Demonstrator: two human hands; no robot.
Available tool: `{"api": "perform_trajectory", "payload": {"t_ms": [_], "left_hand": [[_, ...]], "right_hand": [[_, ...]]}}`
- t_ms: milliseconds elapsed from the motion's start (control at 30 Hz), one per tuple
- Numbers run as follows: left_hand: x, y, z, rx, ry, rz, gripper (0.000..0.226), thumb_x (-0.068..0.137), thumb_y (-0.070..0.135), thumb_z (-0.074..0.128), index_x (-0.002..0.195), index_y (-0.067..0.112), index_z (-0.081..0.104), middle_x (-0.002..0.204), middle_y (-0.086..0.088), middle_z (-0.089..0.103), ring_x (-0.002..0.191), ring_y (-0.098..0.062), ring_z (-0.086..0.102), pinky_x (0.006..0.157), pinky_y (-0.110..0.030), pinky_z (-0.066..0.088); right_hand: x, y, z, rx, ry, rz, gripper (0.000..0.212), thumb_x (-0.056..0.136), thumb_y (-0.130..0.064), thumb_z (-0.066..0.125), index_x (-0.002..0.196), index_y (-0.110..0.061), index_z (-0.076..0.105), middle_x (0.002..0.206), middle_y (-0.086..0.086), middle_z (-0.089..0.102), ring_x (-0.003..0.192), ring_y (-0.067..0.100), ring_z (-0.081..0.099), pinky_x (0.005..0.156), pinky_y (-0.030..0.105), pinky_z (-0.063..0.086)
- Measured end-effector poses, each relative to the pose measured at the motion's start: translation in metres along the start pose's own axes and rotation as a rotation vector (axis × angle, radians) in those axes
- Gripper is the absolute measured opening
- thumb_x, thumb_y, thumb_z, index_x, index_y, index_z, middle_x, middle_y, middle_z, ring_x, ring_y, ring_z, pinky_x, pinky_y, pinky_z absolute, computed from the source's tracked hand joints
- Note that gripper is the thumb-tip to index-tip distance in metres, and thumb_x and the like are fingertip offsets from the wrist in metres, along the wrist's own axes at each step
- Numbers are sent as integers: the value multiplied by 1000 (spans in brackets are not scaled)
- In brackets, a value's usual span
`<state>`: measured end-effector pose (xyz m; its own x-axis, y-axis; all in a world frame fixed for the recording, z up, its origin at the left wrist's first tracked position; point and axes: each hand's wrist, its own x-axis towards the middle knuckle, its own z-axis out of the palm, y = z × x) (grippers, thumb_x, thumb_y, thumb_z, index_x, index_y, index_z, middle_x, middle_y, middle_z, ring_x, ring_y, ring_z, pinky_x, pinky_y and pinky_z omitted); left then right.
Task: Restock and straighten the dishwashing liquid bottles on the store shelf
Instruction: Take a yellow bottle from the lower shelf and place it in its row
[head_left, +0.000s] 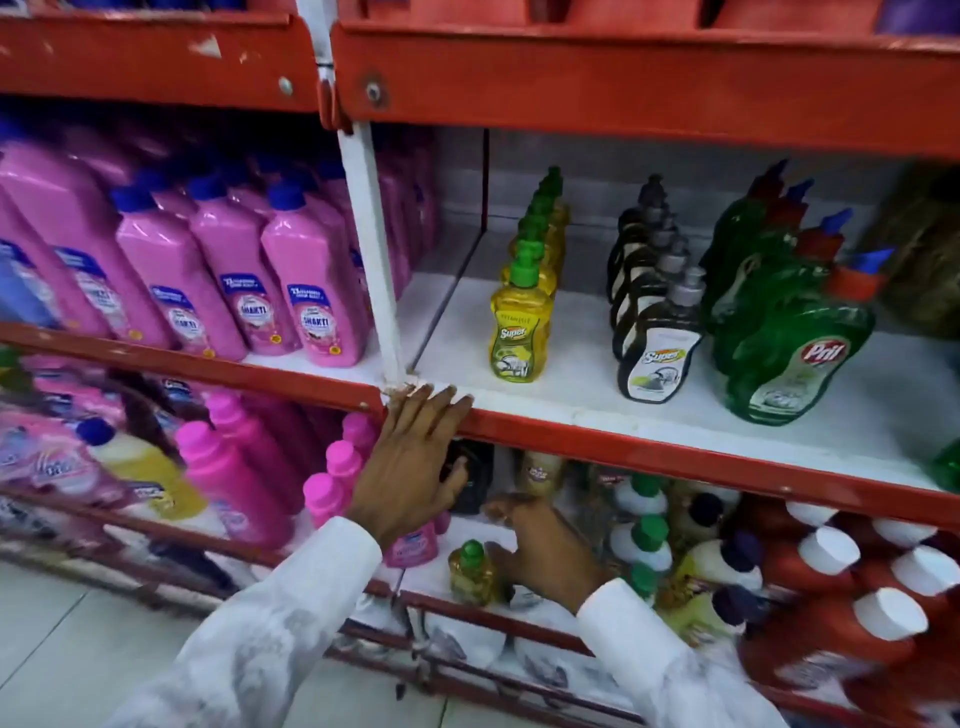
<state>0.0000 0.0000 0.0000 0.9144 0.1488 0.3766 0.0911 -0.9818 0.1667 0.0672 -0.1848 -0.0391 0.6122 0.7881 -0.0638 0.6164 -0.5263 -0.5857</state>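
Note:
On the white middle shelf (571, 400) stand three rows running front to back: yellow dishwashing bottles (519, 322) with green caps, dark bottles (655, 358) with grey caps, and large green Pril bottles (789, 343). My left hand (410, 467) rests open, fingers spread, on the red front edge of that shelf. My right hand (545, 551) is down in the lower shelf, curled beside a small yellow bottle (471, 574) with a green cap; whether it grips the bottle I cannot tell.
Pink bottles (306, 291) with blue caps fill the left bay behind a white upright post (374, 260). The lower shelf holds pink bottles (234, 478), white bottles with green caps (641, 540) and red bottles with white caps (831, 587). Tiled floor lies at bottom left.

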Motion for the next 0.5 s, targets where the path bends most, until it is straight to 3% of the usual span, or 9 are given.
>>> {"api": "perform_trajectory", "payload": {"t_ms": [100, 167, 300, 500], "left_hand": [[1, -3, -1, -62, 18, -7, 65, 84, 29, 58, 146, 20, 39, 151, -10, 47, 142, -31, 36, 121, -55, 26], [1, -2, -2, -112, 18, -27, 65, 84, 27, 58, 146, 21, 40, 152, -9, 46, 144, -29, 33, 123, -53, 22], [0, -3, -2, -163, 22, -34, 65, 84, 24, 59, 146, 22, 40, 154, -6, 44, 145, -26, 31, 124, -51, 20], [3, -9, -6, -213, 15, -22, 61, 84, 22, 57, 144, 25, 45, 151, -2, 49, 144, -23, 35, 124, -46, 24]], "right_hand": [[7, -4, 21, -110, -121, 58, 48, 90, -35, 58, 134, -16, 58, 132, 9, 65, 124, 27, 57, 102, 33, 46], [13, -6, 34, -202, -167, 96, 44, 86, -36, 56, 125, -18, 63, 121, 14, 70, 115, 34, 60, 97, 39, 49], [27, -6, 46, -237, -113, 140, 32, 76, -37, 57, 98, -17, 70, 102, 13, 72, 97, 35, 66, 82, 39, 56], [21, -21, 29, -174, -69, 145, 34, 71, -30, 73, 101, -16, 73, 106, 12, 71, 94, 30, 66, 81, 36, 57]]}}
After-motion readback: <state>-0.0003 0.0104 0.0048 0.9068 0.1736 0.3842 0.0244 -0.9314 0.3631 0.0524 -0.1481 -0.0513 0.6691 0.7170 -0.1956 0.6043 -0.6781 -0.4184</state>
